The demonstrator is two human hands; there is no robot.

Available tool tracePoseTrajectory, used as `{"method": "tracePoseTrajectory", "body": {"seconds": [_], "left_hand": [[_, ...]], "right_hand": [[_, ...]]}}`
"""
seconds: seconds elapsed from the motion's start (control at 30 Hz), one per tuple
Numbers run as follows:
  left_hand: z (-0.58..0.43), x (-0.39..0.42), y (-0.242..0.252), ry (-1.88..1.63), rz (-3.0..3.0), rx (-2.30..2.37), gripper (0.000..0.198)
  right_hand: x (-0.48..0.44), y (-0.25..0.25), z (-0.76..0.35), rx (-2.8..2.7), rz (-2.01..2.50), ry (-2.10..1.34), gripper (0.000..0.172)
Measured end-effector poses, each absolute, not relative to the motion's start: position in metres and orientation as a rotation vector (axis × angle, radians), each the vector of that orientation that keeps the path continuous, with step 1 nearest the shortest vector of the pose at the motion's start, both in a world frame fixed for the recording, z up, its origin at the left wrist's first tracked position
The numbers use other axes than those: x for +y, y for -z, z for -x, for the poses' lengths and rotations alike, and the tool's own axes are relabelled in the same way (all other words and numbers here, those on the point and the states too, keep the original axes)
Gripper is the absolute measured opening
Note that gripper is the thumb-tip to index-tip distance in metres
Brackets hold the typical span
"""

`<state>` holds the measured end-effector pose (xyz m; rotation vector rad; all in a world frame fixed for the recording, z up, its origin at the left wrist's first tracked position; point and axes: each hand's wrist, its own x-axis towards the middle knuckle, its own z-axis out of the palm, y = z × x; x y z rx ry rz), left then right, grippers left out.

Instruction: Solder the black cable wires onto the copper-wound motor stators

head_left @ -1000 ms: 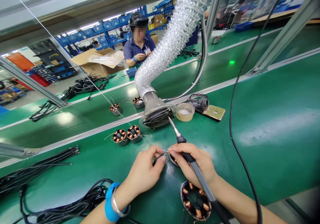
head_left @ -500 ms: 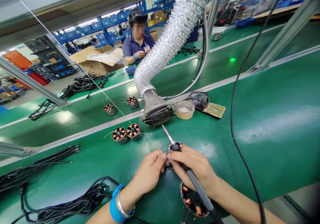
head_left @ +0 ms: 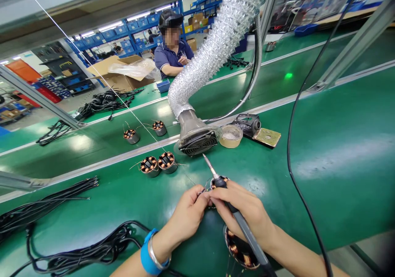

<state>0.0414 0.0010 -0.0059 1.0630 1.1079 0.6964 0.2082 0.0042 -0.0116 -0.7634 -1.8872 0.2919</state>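
My right hand [head_left: 247, 211] is closed around a soldering iron [head_left: 243, 223], whose bare metal tip points up and away toward the fume hood. Its fingertips also meet those of my left hand [head_left: 189, 211], which is pinched on thin wires [head_left: 202, 190]. Behind the fingers sits a motor stator [head_left: 219, 181] with copper windings, largely hidden by the iron and my right hand. A second copper-wound stator [head_left: 243, 254] lies below my right hand, near the bottom edge. A blue wristband and a silver bangle circle my left wrist.
Two stators [head_left: 159, 164] stand on the green table [head_left: 333, 157]; two more [head_left: 131, 136] are on the strip behind. The fume hood [head_left: 197, 139] hangs ahead, beside a round tub [head_left: 231, 136] and an iron stand [head_left: 248, 124]. Black cables [head_left: 101, 244] lie left. A person [head_left: 173, 54] sits opposite.
My hands stay together at the wires with almost no movement. The view has shifted slightly. The two stators on the strip behind have moved a little left, and the person opposite has shifted their hands.
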Motion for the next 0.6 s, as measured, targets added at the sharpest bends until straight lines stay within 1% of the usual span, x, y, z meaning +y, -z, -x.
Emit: {"method": "tracePoseTrajectory", "body": {"seconds": [0.13,0.3,0.37,0.5,0.6], "left_hand": [[-0.041,0.002,0.012,-0.757,-1.038,1.129,0.048],[-0.042,0.003,0.014,-0.794,-1.007,1.141,0.048],[-0.043,0.003,0.014,-0.806,-0.998,1.144,0.049],[-0.044,0.002,0.015,-0.82,-0.995,1.178,0.049],[-0.044,0.001,0.017,-0.823,-1.017,1.225,0.047]], "right_hand": [[0.005,0.012,-0.217,-1.922,0.819,-0.363,0.021],[0.004,0.015,-0.221,-2.031,0.775,-0.509,0.018],[0.006,0.019,-0.22,-1.968,0.764,-0.549,0.022],[0.011,0.023,-0.219,-1.735,0.928,-0.695,0.03],[0.016,0.023,-0.22,-1.776,0.913,-0.681,0.029]]}}
